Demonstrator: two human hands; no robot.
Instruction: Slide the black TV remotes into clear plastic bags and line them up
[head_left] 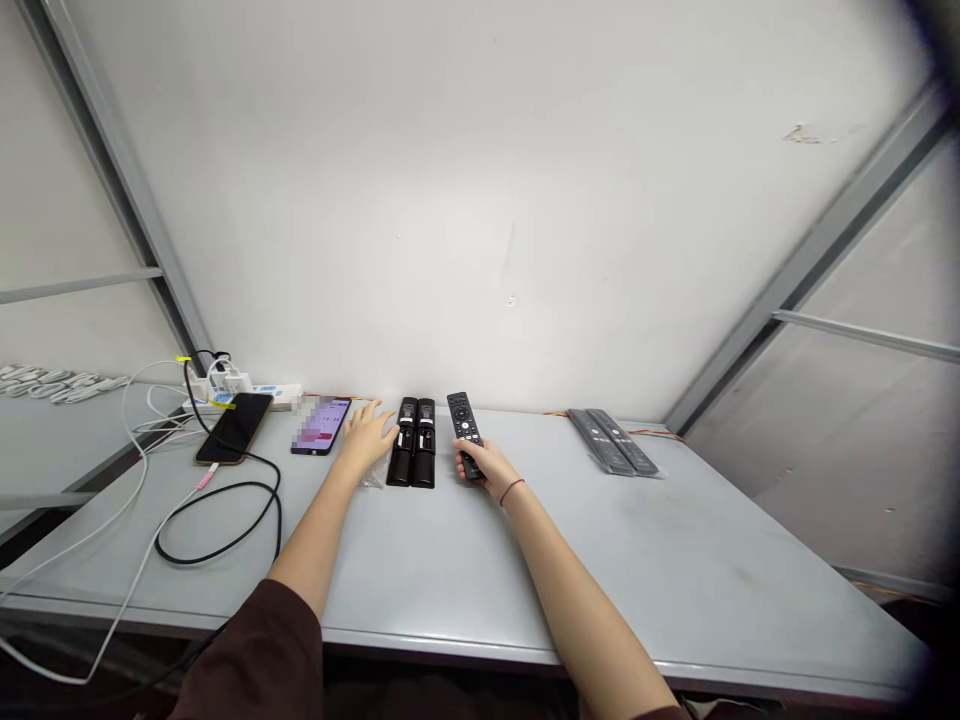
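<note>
Two hands at the remotes along the bench's back edge.

The right hand (489, 466) grasps the near end of a single black remote (463, 416), which lies on the bench (675, 570) near the middle of its back edge. The left hand (366, 436) lies released, fingers spread, just beside a pair of black remotes (413, 455). Two grey remotes (613, 442) lie toward the back right corner.

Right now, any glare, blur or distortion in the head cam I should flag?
Head view: light soft and even, shadows faint, no glare on the table; wide-angle lens splays the frame struts; right-side corners dark and smeared; lit phone partly pixelated; left hand, right hand and the remote it grips are sharp.
</note>
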